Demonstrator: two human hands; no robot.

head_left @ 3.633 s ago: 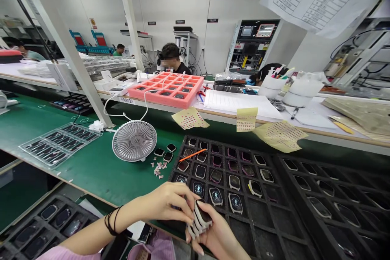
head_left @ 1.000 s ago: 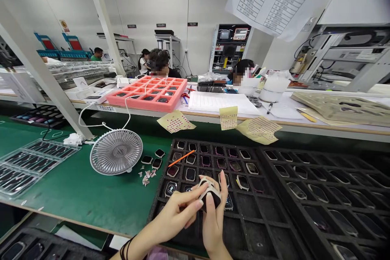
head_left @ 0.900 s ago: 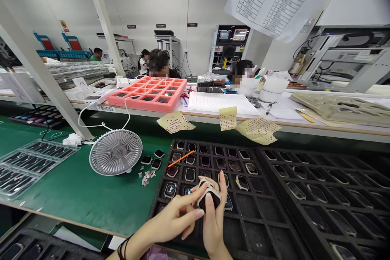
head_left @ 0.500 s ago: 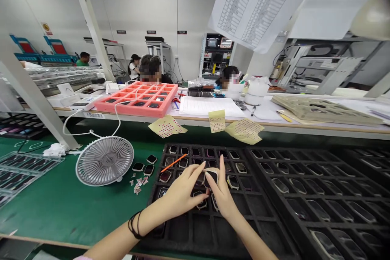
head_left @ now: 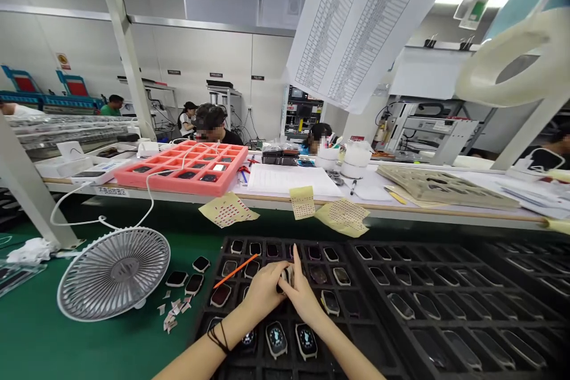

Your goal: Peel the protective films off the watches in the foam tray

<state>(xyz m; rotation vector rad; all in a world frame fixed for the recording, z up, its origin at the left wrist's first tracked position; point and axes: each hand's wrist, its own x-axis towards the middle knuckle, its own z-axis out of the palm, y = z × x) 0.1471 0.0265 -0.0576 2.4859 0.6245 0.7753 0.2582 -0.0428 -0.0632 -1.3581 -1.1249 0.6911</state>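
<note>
Above a black foam tray (head_left: 371,341), both hands come together around a smartwatch body (head_left: 286,276) without a strap. My left hand (head_left: 263,290) curls over its left side and partly hides it. My right hand (head_left: 306,300) grips the other side, thumb across the watch and index finger pointing upward. Beneath the hands, several watches lie in the tray's compartments; a watch with a lit face (head_left: 276,338) is near my left wrist, and another lit watch (head_left: 306,339) is close to my right wrist. An orange stick (head_left: 236,271) lies slanted across the tray's left part.
Left of the tray are a grey fan (head_left: 116,273), loose watches (head_left: 177,279) and paper scraps (head_left: 173,313) on the green mat (head_left: 111,341). More filled trays extend right. A shelf ahead bears a pink foam tray (head_left: 218,184) and papers; printed sheets (head_left: 356,24) hang above.
The view has tilted upward and shifted. My left fingers, looser before, have closed in on the watch, and my hands are nearer each other. Lit watch faces now show below them.
</note>
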